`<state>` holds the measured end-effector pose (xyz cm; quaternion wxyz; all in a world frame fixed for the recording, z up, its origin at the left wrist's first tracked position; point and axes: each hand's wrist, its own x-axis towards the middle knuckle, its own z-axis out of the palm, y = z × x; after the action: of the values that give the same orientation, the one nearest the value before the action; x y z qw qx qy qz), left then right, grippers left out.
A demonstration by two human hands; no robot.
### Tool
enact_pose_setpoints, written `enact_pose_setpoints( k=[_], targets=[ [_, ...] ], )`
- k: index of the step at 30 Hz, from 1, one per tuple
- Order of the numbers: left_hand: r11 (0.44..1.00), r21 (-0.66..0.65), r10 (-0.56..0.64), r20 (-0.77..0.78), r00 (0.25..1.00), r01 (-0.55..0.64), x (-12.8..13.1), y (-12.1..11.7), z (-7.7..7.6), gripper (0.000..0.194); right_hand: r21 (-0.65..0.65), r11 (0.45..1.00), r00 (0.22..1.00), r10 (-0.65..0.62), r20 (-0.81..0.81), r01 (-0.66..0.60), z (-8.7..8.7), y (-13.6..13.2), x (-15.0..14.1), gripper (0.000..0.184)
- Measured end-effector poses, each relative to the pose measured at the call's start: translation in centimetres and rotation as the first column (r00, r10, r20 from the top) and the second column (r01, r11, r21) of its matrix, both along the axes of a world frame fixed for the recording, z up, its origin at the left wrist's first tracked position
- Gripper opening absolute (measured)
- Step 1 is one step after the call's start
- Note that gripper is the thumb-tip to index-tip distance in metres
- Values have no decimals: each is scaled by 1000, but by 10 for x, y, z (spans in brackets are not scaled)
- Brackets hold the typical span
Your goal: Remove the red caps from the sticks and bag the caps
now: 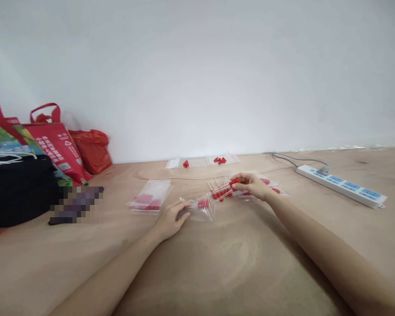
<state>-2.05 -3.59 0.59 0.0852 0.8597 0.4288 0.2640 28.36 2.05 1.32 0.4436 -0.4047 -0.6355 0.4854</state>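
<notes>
My left hand (pixel 174 218) pinches a clear zip-lock bag (pixel 204 214) between thumb and fingers, low over the table. A red piece shows inside the bag near its mouth. My right hand (pixel 253 186) is closed on the red ends of thin sticks (pixel 234 181), whose pale shafts slope down left to the bag's opening; whether their tips are inside I cannot tell. Just behind, several loose red-tipped sticks (pixel 221 194) lie side by side on the table. Filled zip-lock bags (pixel 275 190) with red contents lie beside and partly behind my right hand.
To the left is a stack of zip-lock bags (pixel 151 195) with red contents. Small red pieces (pixel 220 160) rest on bags near the wall. A power strip (pixel 342 186) with a plugged-in cable lies right. Shopping bags (pixel 57 147) and a black bag (pixel 19 191) stand far left.
</notes>
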Motion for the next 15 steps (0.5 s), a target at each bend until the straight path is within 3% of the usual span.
enact_pose_setpoints(
  k=[4,8,12,15],
  targets=[
    [1000,9,9,4,1000,-9,1,0,1,21,152,960,966,-216,-139,236,-1,10,5,32],
    [1000,2,7,8,1000,-7,1,-1,2,21,432,798,899,-429,-85,421,-9,10,-6,26],
    [1000,2,-3,4,1000,3,1,-1,2,20,730,627,824,-544,159,273,-21,3,-20,18],
    [1000,-3,-12,4,1000,12,0,0,2,19,792,601,790,-536,296,111,-28,-1,-26,22]
  ],
)
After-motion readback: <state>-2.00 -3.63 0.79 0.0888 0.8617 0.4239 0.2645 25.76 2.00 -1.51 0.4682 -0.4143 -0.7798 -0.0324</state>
